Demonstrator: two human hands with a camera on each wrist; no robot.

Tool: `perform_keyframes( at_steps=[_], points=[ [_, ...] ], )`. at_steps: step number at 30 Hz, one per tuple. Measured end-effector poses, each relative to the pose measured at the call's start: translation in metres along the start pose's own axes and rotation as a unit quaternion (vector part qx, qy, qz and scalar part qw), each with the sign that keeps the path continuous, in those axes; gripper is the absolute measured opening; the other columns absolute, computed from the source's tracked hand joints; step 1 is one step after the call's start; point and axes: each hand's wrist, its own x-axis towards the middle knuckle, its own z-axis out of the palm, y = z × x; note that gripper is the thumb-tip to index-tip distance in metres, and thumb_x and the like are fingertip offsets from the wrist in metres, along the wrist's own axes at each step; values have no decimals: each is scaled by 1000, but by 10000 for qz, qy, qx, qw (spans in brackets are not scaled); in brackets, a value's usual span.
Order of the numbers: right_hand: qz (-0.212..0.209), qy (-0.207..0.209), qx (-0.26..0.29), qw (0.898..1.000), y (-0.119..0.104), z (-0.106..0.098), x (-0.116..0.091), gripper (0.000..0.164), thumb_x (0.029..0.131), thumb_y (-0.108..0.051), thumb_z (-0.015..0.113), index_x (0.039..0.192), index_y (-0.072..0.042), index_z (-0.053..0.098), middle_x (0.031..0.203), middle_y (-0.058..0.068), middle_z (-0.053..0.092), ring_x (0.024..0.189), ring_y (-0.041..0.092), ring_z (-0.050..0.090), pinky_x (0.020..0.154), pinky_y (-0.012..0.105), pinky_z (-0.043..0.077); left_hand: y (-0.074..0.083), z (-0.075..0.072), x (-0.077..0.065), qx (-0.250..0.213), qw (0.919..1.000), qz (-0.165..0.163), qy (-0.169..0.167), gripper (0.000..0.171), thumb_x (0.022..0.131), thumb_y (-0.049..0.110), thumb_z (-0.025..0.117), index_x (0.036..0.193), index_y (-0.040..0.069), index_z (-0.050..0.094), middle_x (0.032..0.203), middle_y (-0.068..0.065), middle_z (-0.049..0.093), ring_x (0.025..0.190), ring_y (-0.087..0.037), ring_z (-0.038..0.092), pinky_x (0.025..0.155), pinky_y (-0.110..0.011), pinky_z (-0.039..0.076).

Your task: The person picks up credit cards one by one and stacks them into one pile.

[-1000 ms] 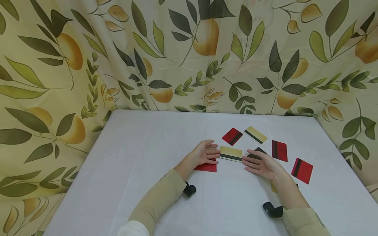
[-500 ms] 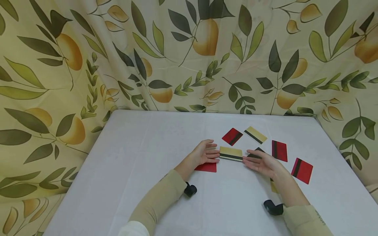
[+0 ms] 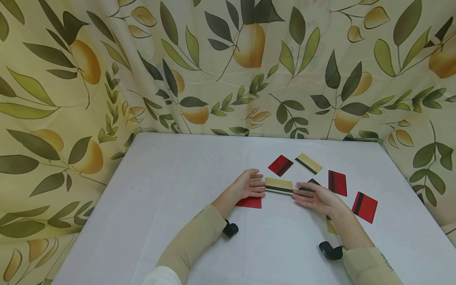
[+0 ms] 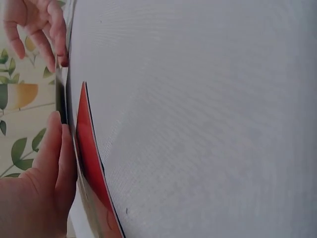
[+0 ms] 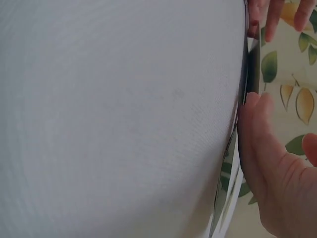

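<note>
A gold card (image 3: 279, 182) with a dark stripe lies between my two hands. My left hand (image 3: 247, 185), fingers extended, has its fingertips at the card's left edge. At the right edge are the straight fingertips of my right hand (image 3: 318, 198). A red card (image 3: 250, 203) lies just below the left hand, which hides part of it; its edge shows in the left wrist view. Behind the right fingers a dark card (image 3: 313, 181) is partly covered. Another gold card (image 3: 332, 227) is half hidden by the right wrist.
Farther back lie a red card (image 3: 280, 165) and a gold card (image 3: 308, 163). Two more red cards, an upright one (image 3: 337, 183) and a tilted one (image 3: 365, 207), are to the right. A patterned curtain (image 3: 221, 71) hangs behind the white table (image 3: 178, 166).
Both hands hold nearly the same place at the gold card's ends. The right wrist has shifted very slightly, and the cards stay where they were.
</note>
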Motion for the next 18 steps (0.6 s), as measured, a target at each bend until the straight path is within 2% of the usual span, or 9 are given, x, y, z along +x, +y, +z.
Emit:
perform_keyframes(
  at_steps=[5, 9, 14, 18],
  points=[
    [12, 52, -118, 9999, -1, 0, 2, 23, 97, -20, 44, 98, -9, 63, 100, 13, 62, 95, 27, 62, 96, 40, 43, -1, 2, 1, 52, 10000, 83, 14, 51, 91, 30, 47, 130, -3, 46, 123, -27, 51, 111, -37, 53, 91, -50, 45],
    [88, 92, -351, 9993, 0, 2, 5, 26, 98, -20, 40, 95, -10, 64, 98, 12, 63, 94, 26, 63, 94, 39, 45, -2, 3, 1, 135, 9999, 84, 46, 51, 91, 30, 48, 129, -4, 45, 118, -27, 54, 108, -36, 55, 90, -50, 46],
    [194, 268, -542, 9980, 2, 4, 8, 27, 98, -21, 39, 93, -12, 64, 93, 10, 65, 91, 25, 64, 91, 39, 48, -3, 3, 3, 163, 9999, -29, -7, 53, 89, 31, 50, 127, -6, 46, 111, -26, 57, 104, -38, 57, 89, -50, 47],
    [217, 344, -614, 9973, 3, 3, 9, 26, 98, -22, 39, 94, -13, 63, 92, 9, 66, 89, 24, 65, 89, 39, 49, -4, 3, 4, 172, 9997, -150, -61, 56, 90, 33, 50, 127, -8, 44, 112, -26, 56, 105, -39, 56, 89, -50, 47]
  ],
)
